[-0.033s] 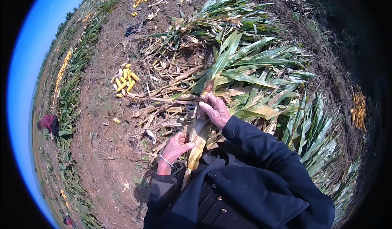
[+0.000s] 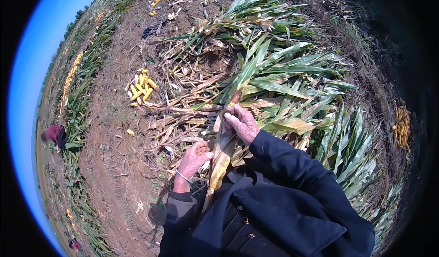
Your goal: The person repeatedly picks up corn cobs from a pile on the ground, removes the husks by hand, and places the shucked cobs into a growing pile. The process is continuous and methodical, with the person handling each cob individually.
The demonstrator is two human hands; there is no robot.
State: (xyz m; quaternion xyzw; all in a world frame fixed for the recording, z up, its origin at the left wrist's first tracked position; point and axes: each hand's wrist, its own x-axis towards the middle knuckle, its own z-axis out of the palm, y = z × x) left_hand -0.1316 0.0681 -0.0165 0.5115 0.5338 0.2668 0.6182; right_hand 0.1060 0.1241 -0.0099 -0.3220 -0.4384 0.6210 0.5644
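Observation:
A corn ear in a pale, dry husk [image 2: 221, 164] lies along a stalk in front of my body, its brown, silky tip [image 2: 236, 97] pointing away from me. Close to that tip, where a few yellow kernels show, my right hand [image 2: 244, 124] pinches the husk with thumb and fingers. My left hand [image 2: 192, 161], with a pale band at the wrist, is beside the stalk on its left. Its thumb and bent fingers are apart, and I see nothing held in them.
Cut corn stalks with green leaves [image 2: 292, 81] spread ahead and right. Husked cobs [image 2: 142, 87] lie in a small pile on bare soil at left, with a stray cob piece [image 2: 131, 132] nearer. Another cob pile [image 2: 402, 125] is far right. A person [image 2: 56, 135] bends over at far left.
My left hand has shifted slightly up and away from the husk. The right hand keeps its pinch near the ear's tip, where slightly more yellow kernels show.

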